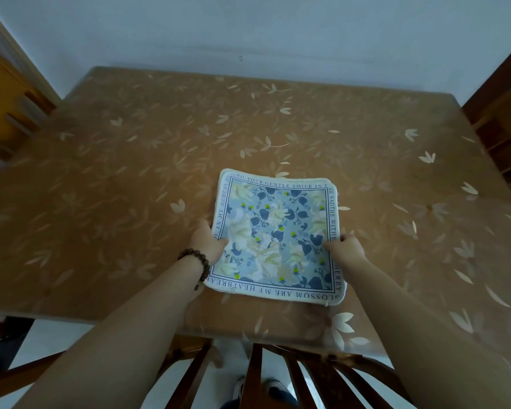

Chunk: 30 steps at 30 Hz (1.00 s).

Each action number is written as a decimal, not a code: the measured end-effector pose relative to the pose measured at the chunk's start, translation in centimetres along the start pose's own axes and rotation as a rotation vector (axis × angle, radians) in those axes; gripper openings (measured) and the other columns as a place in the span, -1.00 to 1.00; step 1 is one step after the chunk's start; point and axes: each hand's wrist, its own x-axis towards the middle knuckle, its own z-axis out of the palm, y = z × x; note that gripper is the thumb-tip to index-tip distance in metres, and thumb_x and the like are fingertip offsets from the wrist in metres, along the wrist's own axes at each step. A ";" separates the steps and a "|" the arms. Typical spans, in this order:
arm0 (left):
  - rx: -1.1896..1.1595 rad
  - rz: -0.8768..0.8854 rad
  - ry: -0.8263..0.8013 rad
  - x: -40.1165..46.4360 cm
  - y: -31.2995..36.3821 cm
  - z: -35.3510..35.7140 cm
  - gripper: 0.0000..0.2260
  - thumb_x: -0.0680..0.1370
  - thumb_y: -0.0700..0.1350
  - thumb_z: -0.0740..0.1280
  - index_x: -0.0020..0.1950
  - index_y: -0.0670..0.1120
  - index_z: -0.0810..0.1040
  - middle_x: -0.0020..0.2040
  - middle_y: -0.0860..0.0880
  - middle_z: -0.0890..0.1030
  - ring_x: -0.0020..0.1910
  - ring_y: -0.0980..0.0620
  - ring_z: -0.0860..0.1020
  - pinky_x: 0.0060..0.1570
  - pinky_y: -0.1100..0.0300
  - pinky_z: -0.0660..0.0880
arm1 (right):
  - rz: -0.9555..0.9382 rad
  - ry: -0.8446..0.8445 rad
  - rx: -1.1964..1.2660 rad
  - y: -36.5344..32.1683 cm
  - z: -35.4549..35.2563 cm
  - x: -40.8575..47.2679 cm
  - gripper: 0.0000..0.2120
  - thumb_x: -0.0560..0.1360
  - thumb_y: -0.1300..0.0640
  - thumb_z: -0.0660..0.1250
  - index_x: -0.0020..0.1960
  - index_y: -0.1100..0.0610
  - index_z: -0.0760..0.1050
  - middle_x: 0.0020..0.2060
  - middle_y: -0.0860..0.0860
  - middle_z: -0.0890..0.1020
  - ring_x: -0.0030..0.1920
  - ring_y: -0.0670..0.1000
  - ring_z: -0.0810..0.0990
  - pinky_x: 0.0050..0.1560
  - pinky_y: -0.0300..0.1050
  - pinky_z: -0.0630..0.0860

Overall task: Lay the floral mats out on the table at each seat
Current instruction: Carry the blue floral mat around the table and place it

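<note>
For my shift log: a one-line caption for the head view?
Both hands, left and right, grip a floral mat by its sides over the table.

the fingers of the left hand (pixel 208 238) and right hand (pixel 345 246) lie under the floral mats (pixel 278 237), unseen. how many mats are stacked cannot be told. border lettering is partly covered by both hands. chairs (pixel 281 376) are cut by picture edges.
</note>
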 end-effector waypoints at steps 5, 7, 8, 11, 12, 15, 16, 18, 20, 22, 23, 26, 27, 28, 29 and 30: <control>-0.201 0.216 0.174 -1.6 1.7 -1.1 -0.70 0.50 -0.25 0.37 0.07 0.02 0.32 -0.11 0.16 0.52 -0.21 0.29 0.50 -0.36 0.38 0.39 | -0.285 0.059 0.076 -1.8 -0.9 -1.3 -0.86 0.53 0.15 0.33 0.02 0.09 0.39 -0.10 -0.02 0.58 -0.11 -0.02 0.59 -0.19 -0.08 0.53; -0.281 0.268 0.241 -2.2 2.9 -2.2 -0.67 0.49 -0.27 0.38 0.09 0.01 0.32 -0.10 0.18 0.50 -0.18 0.27 0.53 -0.30 0.37 0.44 | -0.374 0.075 0.136 -3.1 -1.4 -1.8 -0.86 0.54 0.15 0.34 0.02 0.06 0.38 -0.10 -0.06 0.59 -0.10 -0.07 0.60 -0.19 -0.12 0.54; -0.319 0.284 0.259 -2.4 3.4 -2.7 -0.65 0.48 -0.27 0.39 0.10 0.02 0.32 -0.08 0.18 0.50 -0.16 0.25 0.54 -0.26 0.33 0.48 | -0.396 0.071 0.175 -3.6 -1.6 -2.1 -0.85 0.53 0.15 0.34 0.03 0.05 0.38 -0.09 -0.08 0.59 -0.10 -0.08 0.61 -0.21 -0.17 0.53; -0.440 0.317 0.233 -3.3 4.2 -3.7 -0.54 0.45 -0.23 0.43 0.20 0.08 0.29 0.00 0.22 0.53 -0.10 0.31 0.57 -0.26 0.38 0.52 | -0.436 0.016 0.273 -4.2 -1.9 -2.7 -0.72 0.52 0.16 0.35 0.18 -0.02 0.37 -0.03 -0.17 0.61 -0.08 -0.19 0.63 -0.22 -0.29 0.52; -0.461 0.322 0.219 -3.6 4.4 -3.8 -0.52 0.45 -0.20 0.44 0.24 0.08 0.28 0.03 0.22 0.53 -0.07 0.31 0.56 -0.29 0.40 0.51 | -0.436 -0.006 0.296 -4.0 -1.8 -2.8 -0.69 0.53 0.17 0.35 0.22 -0.02 0.35 -0.01 -0.16 0.61 -0.06 -0.18 0.62 -0.19 -0.27 0.53; -0.459 0.320 0.216 -4.2 4.7 -3.2 -0.60 0.48 -0.15 0.41 0.21 0.06 0.32 0.06 0.15 0.53 -0.07 0.28 0.55 -0.34 0.46 0.47 | -0.435 -0.017 0.290 -3.9 -1.2 -3.1 -0.72 0.56 0.16 0.31 0.23 0.05 0.33 0.04 -0.08 0.58 0.02 -0.11 0.59 -0.03 -0.10 0.54; -0.459 0.315 0.229 -4.3 4.8 -3.1 -0.64 0.49 -0.14 0.40 0.18 0.05 0.32 0.06 0.14 0.52 -0.09 0.30 0.55 -0.35 0.47 0.46 | -0.443 0.000 0.283 -4.1 -1.2 -3.0 -0.75 0.56 0.14 0.30 0.20 0.04 0.33 0.02 -0.08 0.58 0.01 -0.13 0.59 -0.03 -0.09 0.53; -0.473 0.312 0.245 -4.4 4.9 -2.8 -0.66 0.50 -0.15 0.39 0.17 0.03 0.33 0.06 0.14 0.52 -0.13 0.33 0.55 -0.36 0.49 0.46 | -0.460 0.043 0.280 -4.4 -1.3 -2.9 -0.77 0.56 0.11 0.30 0.17 0.02 0.33 -0.04 -0.14 0.58 -0.08 -0.23 0.59 -0.12 -0.18 0.51; -0.480 0.308 0.243 -4.4 4.8 -2.4 -0.65 0.50 -0.17 0.38 0.22 0.00 0.33 0.06 0.17 0.50 -0.10 0.31 0.55 -0.35 0.51 0.44 | -0.464 0.057 0.281 -4.4 -1.2 -2.8 -0.76 0.56 0.10 0.30 0.17 -0.01 0.33 -0.06 -0.19 0.58 -0.11 -0.28 0.59 -0.18 -0.27 0.48; -0.446 0.281 0.254 -4.4 4.7 -1.6 -0.67 0.54 -0.18 0.32 0.27 -0.06 0.32 0.05 0.16 0.48 -0.06 0.27 0.51 -0.34 0.53 0.42 | -0.445 0.043 0.282 -4.0 -0.8 -2.7 -0.84 0.59 0.11 0.26 0.12 -0.04 0.34 -0.10 -0.22 0.58 -0.13 -0.27 0.59 -0.21 -0.27 0.47; -0.427 0.258 0.269 -4.4 4.8 -1.3 -0.69 0.57 -0.17 0.28 0.29 -0.10 0.31 0.06 0.12 0.48 -0.07 0.26 0.49 -0.31 0.51 0.42 | -0.442 0.046 0.269 -4.1 -0.7 -2.7 -0.90 0.60 0.11 0.23 0.05 -0.07 0.34 -0.12 -0.21 0.57 -0.14 -0.24 0.57 -0.22 -0.23 0.46; -0.376 0.196 0.325 -4.1 5.4 -1.4 -0.82 0.60 -0.18 0.23 0.19 -0.15 0.36 -0.03 0.09 0.47 -0.14 0.16 0.50 -0.32 0.43 0.41 | -0.455 0.079 0.218 -4.6 -1.2 -2.6 -0.89 0.61 0.10 0.19 -0.07 -0.05 0.34 -0.15 -0.11 0.54 -0.18 -0.12 0.52 -0.26 -0.15 0.47; -0.352 0.197 0.339 -4.1 5.4 -1.7 -0.88 0.59 -0.19 0.25 0.11 -0.12 0.38 -0.10 0.11 0.44 -0.19 0.12 0.50 -0.39 0.41 0.38 | -0.459 0.082 0.203 -4.7 -1.6 -2.6 -0.92 0.61 0.10 0.19 -0.06 -0.01 0.36 -0.16 -0.08 0.53 -0.19 -0.08 0.52 -0.26 -0.14 0.48; -0.328 0.202 0.343 -4.3 5.4 -2.2 -0.92 0.58 -0.18 0.27 0.05 -0.09 0.40 -0.13 0.10 0.42 -0.21 0.09 0.49 -0.42 0.41 0.34 | -0.468 0.081 0.181 -4.7 -1.9 -2.7 -0.94 0.61 0.09 0.21 -0.05 0.04 0.38 -0.17 -0.05 0.53 -0.20 -0.05 0.51 -0.25 -0.12 0.47; -0.315 0.209 0.339 -4.4 5.3 -2.7 -0.92 0.57 -0.17 0.29 0.02 -0.05 0.41 -0.11 0.07 0.44 -0.19 0.05 0.50 -0.42 0.41 0.33 | -0.478 0.079 0.158 -4.7 -2.2 -2.7 -0.94 0.60 0.09 0.22 -0.03 0.05 0.40 -0.17 -0.05 0.54 -0.19 -0.04 0.52 -0.25 -0.11 0.48; -0.314 0.212 0.326 -4.6 5.2 -3.2 -0.91 0.56 -0.16 0.31 0.01 -0.01 0.44 -0.05 0.03 0.48 -0.14 0.03 0.52 -0.38 0.39 0.37 | -0.482 0.072 0.143 -4.6 -2.5 -2.8 -0.95 0.59 0.09 0.23 -0.03 0.04 0.42 -0.16 -0.05 0.56 -0.17 -0.04 0.55 -0.25 -0.12 0.49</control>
